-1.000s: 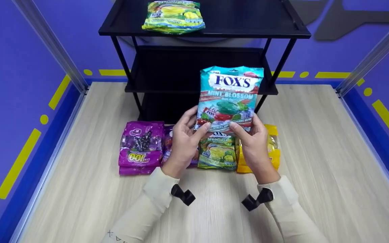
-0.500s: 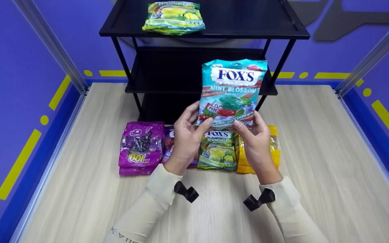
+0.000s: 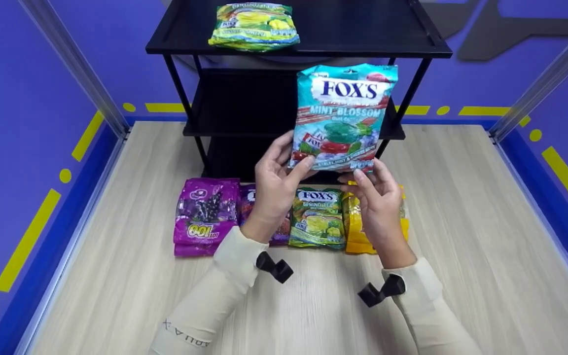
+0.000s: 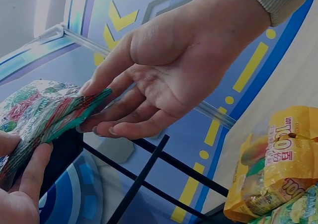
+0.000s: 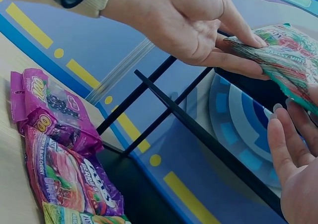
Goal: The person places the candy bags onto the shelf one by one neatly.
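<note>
A teal Fox's Mint Blossom candy bag (image 3: 343,116) is held upright in front of the black shelf unit (image 3: 412,47), between its top and middle tiers. My left hand (image 3: 294,160) pinches the bag's lower left corner, thumb on the front and fingers behind; the right wrist view shows this left hand (image 5: 198,25) on the bag (image 5: 293,60). My right hand (image 3: 370,185) sits at the lower right corner with straight, relaxed fingers. In the left wrist view the right hand (image 4: 164,70) only touches the bag (image 4: 39,110) with its thumb tip.
A green-yellow candy bag (image 3: 253,24) lies on the top tier. On the wooden floor before the shelf is a row of bags: purple (image 3: 205,214), dark berry (image 5: 69,179), green Fox's (image 3: 317,219), yellow (image 3: 358,231). Blue walls enclose the floor.
The bag has risen toward the upper shelf. My left hand rose with it. My right hand rose less, and its thumb slid from the bag's front down to the bottom edge.
</note>
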Available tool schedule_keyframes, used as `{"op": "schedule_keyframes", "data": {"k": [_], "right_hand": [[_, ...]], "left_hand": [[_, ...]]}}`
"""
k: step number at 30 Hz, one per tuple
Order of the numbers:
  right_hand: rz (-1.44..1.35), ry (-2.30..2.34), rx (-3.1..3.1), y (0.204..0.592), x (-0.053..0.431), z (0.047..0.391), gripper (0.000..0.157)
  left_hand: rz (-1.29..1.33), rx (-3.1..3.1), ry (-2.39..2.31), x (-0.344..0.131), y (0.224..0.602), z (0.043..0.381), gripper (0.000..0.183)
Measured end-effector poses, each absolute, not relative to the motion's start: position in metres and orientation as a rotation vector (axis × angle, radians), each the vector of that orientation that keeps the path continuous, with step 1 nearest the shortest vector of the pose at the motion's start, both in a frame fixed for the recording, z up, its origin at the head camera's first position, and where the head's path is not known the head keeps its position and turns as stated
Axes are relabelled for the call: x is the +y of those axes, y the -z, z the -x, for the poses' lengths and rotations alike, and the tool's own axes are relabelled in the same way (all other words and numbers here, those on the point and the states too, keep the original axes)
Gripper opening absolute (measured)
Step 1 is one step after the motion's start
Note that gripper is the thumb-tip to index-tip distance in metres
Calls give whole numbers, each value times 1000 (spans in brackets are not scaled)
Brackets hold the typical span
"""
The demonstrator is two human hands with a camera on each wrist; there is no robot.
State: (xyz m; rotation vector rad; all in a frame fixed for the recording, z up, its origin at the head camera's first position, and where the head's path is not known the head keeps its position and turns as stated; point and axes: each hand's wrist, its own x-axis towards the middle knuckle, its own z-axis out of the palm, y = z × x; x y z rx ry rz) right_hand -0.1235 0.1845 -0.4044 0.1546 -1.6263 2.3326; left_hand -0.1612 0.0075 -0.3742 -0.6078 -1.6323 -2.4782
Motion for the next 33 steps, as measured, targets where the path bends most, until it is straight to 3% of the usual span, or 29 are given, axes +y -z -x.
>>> {"op": "schedule_keyframes", "data": {"k": [33], "right_hand": [[-168, -2209, -1577, 371, 195, 144, 25]], "left_hand": [[559, -1589, 2610, 20, 338, 185, 51]]}}
